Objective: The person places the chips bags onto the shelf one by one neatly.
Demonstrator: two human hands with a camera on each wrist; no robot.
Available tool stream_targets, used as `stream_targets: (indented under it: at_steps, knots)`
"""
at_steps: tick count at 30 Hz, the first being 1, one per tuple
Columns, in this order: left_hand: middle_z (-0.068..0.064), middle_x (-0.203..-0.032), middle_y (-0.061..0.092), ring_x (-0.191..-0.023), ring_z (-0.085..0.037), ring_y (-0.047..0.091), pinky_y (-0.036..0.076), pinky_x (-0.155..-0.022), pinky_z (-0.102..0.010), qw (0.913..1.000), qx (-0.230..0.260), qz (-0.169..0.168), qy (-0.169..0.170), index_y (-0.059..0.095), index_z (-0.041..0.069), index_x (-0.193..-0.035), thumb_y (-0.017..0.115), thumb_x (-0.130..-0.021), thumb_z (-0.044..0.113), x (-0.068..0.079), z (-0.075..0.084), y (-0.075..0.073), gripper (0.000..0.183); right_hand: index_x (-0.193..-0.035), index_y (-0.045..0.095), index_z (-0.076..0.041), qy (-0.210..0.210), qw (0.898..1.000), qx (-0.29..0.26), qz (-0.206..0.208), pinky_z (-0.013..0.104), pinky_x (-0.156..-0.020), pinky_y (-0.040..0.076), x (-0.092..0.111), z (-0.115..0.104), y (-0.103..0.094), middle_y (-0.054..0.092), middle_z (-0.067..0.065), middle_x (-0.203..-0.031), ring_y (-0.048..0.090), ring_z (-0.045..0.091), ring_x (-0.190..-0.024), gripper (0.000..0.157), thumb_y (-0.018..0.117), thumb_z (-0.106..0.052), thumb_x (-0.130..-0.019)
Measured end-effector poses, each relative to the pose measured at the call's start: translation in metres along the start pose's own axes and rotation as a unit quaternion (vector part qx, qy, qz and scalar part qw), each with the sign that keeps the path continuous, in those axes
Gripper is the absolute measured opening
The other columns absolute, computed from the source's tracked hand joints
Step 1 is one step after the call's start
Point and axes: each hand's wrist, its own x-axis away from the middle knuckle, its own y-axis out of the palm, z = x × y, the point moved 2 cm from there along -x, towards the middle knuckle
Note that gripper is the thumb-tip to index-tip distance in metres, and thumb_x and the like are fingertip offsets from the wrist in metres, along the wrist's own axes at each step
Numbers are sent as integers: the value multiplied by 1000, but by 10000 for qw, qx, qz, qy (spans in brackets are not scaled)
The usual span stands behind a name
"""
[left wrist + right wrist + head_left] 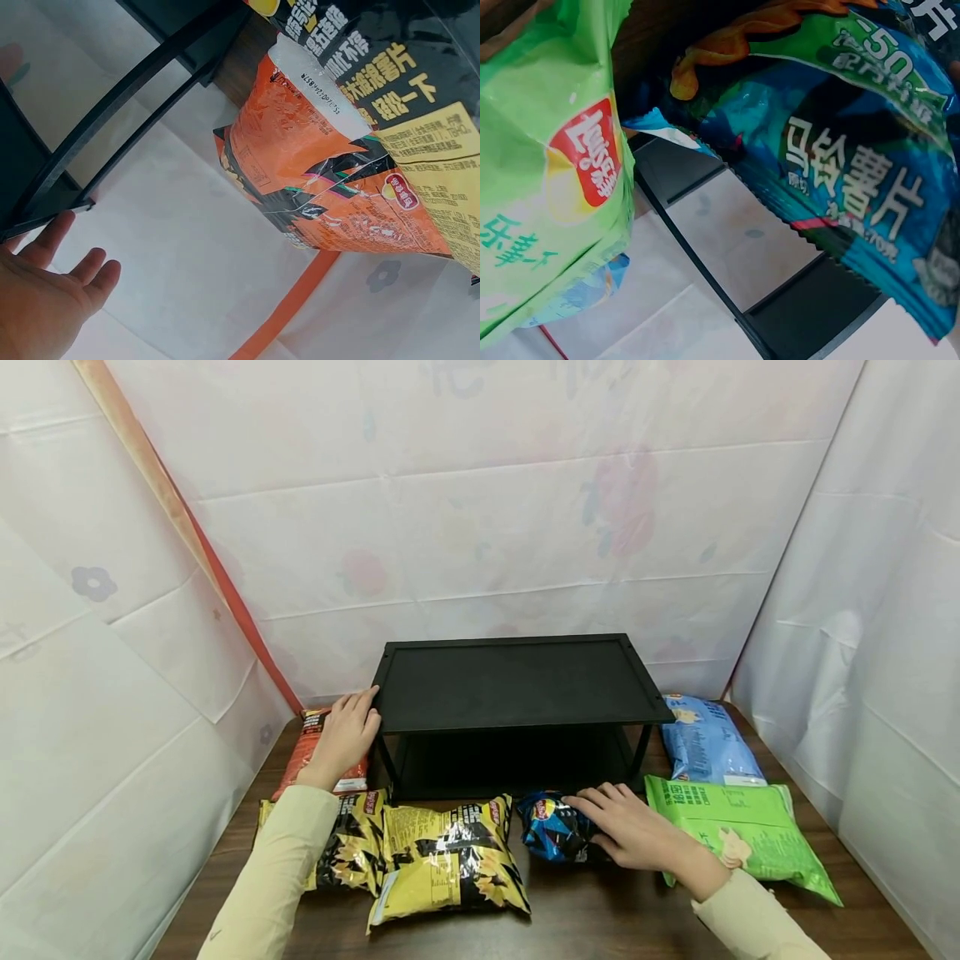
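Two spots could go wrong from here. At left, the black rack could skid if the left hand pushes unevenly; towards the right, the dark blue bag could slip, its film looking slick, or crumple under too tight a squeeze, and the green bag near it could be nudged. The left hand is relaxed, fingers a little apart, touching the rack's left edge near the red bag. The right hand is narrowed on the dark blue bag, in front of the rack; how firmly it grips, I cannot tell
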Motion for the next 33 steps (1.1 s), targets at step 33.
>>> stream_targets:
  at_steps: [33]
  knots:
    - [-21, -144, 32, -133, -43, 22, 18, -105, -61, 9999, 8, -123, -35, 25, 10, -145, 21, -99, 31, 1, -1, 1, 51, -129, 52, -17, -110, 9998, 154, -31, 34, -79, 43, -15, 4, -21, 62, -4, -113, 50, 13, -92, 44, 61, -22, -86]
